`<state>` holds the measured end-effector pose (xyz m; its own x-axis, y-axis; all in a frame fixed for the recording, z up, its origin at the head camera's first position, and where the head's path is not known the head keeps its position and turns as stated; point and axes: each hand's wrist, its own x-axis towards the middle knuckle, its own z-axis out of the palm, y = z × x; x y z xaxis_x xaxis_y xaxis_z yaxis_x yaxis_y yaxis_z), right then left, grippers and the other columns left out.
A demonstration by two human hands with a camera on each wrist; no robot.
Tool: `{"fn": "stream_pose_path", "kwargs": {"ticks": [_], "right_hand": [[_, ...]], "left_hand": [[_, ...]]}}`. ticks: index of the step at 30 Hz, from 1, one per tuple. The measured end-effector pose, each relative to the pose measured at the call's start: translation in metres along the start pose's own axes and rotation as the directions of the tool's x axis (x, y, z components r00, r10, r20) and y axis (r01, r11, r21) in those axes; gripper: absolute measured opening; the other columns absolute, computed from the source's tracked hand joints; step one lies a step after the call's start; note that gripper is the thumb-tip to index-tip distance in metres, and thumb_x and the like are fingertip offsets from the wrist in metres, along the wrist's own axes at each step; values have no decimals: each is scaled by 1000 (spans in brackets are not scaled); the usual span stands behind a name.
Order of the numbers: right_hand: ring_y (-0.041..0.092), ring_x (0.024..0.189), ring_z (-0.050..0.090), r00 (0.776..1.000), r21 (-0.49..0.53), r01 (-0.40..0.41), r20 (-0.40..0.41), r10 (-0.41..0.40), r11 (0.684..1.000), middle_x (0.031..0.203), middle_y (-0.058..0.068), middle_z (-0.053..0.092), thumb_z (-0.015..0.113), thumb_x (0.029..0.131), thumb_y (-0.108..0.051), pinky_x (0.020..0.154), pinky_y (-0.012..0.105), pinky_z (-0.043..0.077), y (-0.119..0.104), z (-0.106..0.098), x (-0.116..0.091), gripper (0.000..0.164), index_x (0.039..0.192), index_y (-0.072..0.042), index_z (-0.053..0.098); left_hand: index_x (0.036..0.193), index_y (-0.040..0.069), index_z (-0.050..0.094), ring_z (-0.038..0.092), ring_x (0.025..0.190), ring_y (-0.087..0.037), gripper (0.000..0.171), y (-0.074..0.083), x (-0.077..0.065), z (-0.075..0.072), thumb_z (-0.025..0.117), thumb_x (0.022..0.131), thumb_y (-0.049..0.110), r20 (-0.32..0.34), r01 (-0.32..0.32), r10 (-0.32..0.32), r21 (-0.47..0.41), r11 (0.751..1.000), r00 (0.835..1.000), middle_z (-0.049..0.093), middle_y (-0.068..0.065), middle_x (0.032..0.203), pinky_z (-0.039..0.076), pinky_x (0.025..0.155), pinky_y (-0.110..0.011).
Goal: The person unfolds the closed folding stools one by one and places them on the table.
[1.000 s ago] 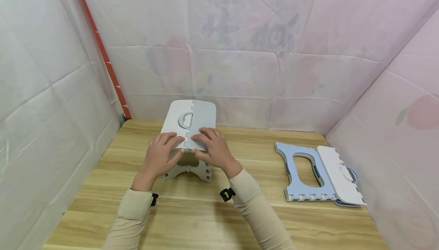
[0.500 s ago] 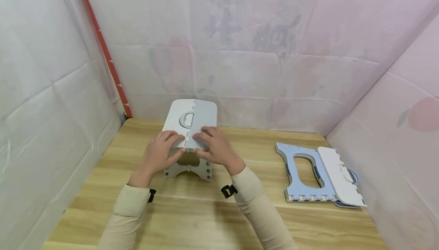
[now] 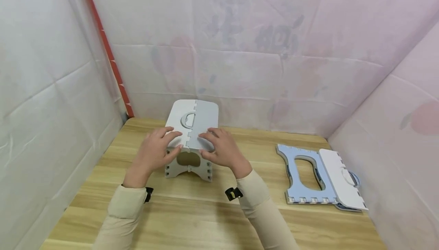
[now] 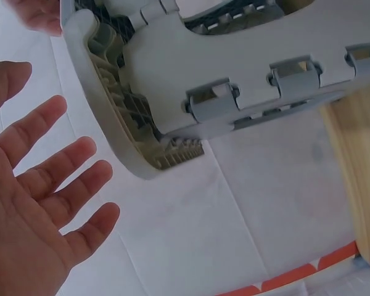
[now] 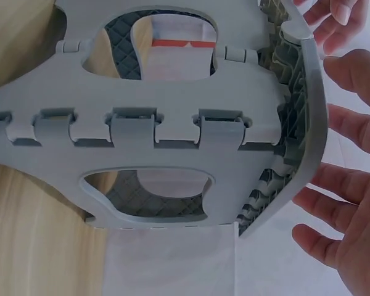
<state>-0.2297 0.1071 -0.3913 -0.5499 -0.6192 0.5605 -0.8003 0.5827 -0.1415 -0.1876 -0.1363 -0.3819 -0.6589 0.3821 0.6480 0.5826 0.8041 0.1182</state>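
Note:
A grey and white folding step stool [image 3: 207,118] stands unfolded toward the back of the table, its two-part top lying flat with a small handle near the seam. My left hand [image 3: 152,151] is over the white half's near corner, fingers spread and relaxed. Over the grey half is my right hand [image 3: 226,153], also loosely spread. In the left wrist view, a gap shows between the left fingers [image 4: 80,185] and the edge of the top. From the right wrist, the right fingers [image 5: 333,213] appear just outside the top's rim, holding nothing. The stool's hinged legs show from both sides.
A blue and white folding stool [image 3: 310,189] lies folded flat at the table's right side, its white panel [image 3: 346,185] close to the right curtain. Pale printed curtains [image 3: 240,71] rise behind the wooden table [image 3: 192,219] and on both sides.
Both hands have come off the seam of the stool's top and moved apart, the left hand leftward and the right hand rightward. The stool stays standing, and the view has shifted slightly.

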Motion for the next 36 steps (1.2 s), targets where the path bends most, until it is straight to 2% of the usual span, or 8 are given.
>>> {"fn": "stream_pose_path", "kwargs": {"ticks": [5, 12, 18, 29, 36], "right_hand": [[34, 105, 53, 999, 18, -16, -51, 16, 1000, 114, 18, 57, 68, 79, -31, 83, 49, 43, 3, -4, -15, 41, 113, -10, 64], [36, 106, 52, 998, 14, -11, -70, 12, 1000, 114, 19, 58, 71, 78, -30, 85, 51, 41, 8, -13, -26, 42, 112, -8, 64], [36, 107, 52, 997, 2, -50, -55, 50, 999, 115, 20, 57, 73, 76, -27, 84, 53, 42, 14, -20, -36, 43, 113, -7, 63], [39, 110, 50, 988, -13, -154, -22, 154, 988, 122, 22, 54, 68, 80, -31, 80, 62, 39, 35, -31, -64, 45, 119, -9, 62], [40, 109, 50, 981, -30, -191, -20, 191, 981, 122, 23, 53, 68, 80, -30, 80, 63, 38, 46, -37, -80, 44, 119, -10, 62]], "left_hand": [[109, 11, 66, 57, 97, -36, 35, 11, 0, 6, 65, 81, 32, -4, -25, 25, -12, 1000, 1000, 60, -16, 111, 44, 75, -55], [110, 12, 66, 56, 99, -33, 35, 27, 5, 15, 64, 83, 34, 10, -41, 42, -31, 999, 999, 59, -15, 112, 44, 79, -53], [109, 12, 65, 56, 99, -33, 34, 40, 8, 24, 66, 82, 32, 16, -56, 57, -54, 997, 998, 59, -14, 112, 43, 78, -53], [108, 13, 66, 56, 101, -30, 34, 59, 17, 41, 66, 81, 34, 6, -120, 120, -51, 991, 993, 59, -12, 112, 44, 77, -50], [108, 15, 67, 55, 102, -28, 33, 70, 20, 53, 69, 78, 31, -1, -148, 148, -43, 988, 989, 59, -11, 113, 44, 78, -47]]}}
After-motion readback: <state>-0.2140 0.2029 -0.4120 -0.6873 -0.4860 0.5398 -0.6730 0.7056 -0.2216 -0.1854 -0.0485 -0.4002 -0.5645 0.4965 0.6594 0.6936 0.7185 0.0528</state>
